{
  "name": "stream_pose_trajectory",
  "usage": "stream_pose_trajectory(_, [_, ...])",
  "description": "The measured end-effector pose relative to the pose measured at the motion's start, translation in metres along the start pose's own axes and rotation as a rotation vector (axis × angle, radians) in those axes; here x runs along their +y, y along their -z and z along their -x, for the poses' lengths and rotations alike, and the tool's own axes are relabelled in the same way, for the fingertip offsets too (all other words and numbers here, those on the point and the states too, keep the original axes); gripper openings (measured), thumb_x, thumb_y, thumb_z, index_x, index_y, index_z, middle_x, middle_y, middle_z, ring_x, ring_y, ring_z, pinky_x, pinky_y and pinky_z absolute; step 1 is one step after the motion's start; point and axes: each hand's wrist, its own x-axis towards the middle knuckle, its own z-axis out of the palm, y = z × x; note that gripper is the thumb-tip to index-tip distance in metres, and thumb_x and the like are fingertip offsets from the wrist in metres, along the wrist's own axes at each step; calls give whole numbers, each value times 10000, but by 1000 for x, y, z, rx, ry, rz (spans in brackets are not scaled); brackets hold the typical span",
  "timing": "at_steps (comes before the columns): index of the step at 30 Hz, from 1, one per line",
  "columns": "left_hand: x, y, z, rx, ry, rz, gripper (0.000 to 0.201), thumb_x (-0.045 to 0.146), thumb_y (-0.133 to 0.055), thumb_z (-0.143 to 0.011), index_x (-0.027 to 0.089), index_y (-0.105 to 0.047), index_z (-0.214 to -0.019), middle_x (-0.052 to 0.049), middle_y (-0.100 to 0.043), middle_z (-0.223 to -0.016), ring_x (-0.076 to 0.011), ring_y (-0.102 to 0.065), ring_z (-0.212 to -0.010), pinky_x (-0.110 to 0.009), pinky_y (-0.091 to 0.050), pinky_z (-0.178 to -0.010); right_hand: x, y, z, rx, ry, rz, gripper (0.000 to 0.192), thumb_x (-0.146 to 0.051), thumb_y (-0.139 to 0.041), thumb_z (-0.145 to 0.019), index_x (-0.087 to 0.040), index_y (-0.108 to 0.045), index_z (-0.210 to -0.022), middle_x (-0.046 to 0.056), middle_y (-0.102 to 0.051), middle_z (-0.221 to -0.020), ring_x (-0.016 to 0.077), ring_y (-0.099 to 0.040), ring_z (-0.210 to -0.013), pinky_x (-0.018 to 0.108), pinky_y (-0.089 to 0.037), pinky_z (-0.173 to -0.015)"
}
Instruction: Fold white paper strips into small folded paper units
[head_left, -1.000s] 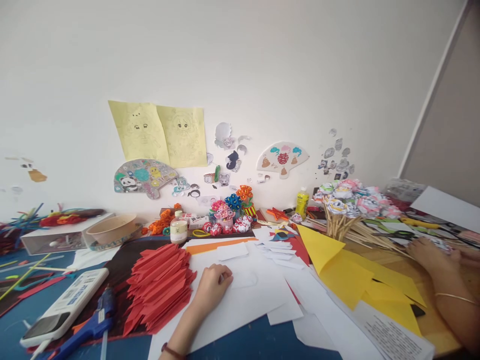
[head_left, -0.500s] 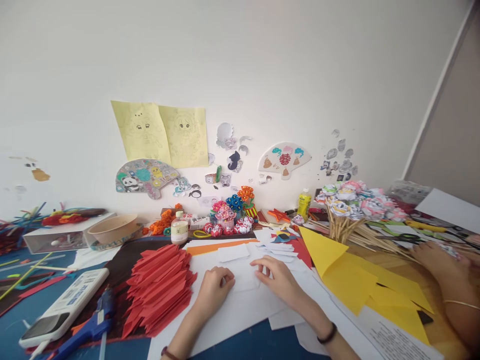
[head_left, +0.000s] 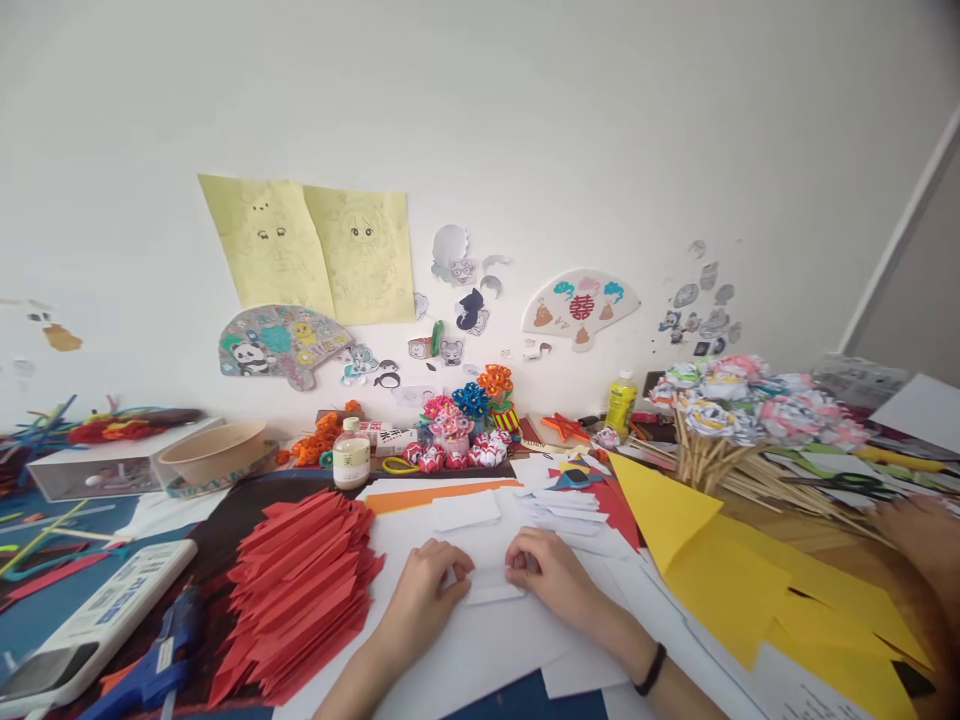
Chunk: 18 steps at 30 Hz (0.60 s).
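Observation:
Between my two hands lies a small white paper piece (head_left: 491,583) with a folded strip along its near edge. My left hand (head_left: 431,590) pinches its left end, and my right hand (head_left: 551,575) pinches its right end. Under it are large white sheets (head_left: 480,660). Just beyond my hands is a small white paper rectangle (head_left: 466,510), and a stack of narrow folded white papers (head_left: 566,510) sits to its right. Left of my hands is a big pile of folded red paper (head_left: 300,590).
At left are a blue glue gun (head_left: 169,650), a white power strip (head_left: 105,630) and a bowl (head_left: 214,450). A bottle (head_left: 351,455) stands behind the red pile. Yellow paper (head_left: 720,570) and paper flowers on sticks (head_left: 712,410) lie right. Another person's hand (head_left: 919,530) is at far right.
My right hand has come down from above the paper to grip its right end. The paper's near edge now shows a folded strip. The view has shifted slightly.

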Motion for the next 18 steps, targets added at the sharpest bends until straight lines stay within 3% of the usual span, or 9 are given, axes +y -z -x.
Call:
stream_pose_trajectory(6, [1,0,0,-8,22,23,162,127,-528,-751,212,-664,-776,-23,-667,-786,-189,-541,-759,-301,-405,-701,-3,0,3,15,78,-52,108,-122,-650,-773,-220,-682,-802,-2,-648,-782,160,-566,-733,249,-401,-635])
stream_pose_trajectory(11, [-1,-3,2,16,-70,16,200,105,-526,-779,221,-678,-836,-36,-665,-839,-204,-543,-839,-326,-416,-760,-1,-5,7,82,178,-11,118,-187,-626,-831,-214,-695,-740,9,-650,-729,164,-563,-708,268,-396,-635])
stream_pose_trajectory(18, [1,-5,7,50,-188,-156,250,157,-443,-898,221,-681,-856,-52,-647,-805,-204,-525,-809,-332,-404,-725,-2,-9,10,90,258,193,333,-273,-485,-931,-193,-641,-648,14,-573,-649,151,-506,-655,269,-354,-597])
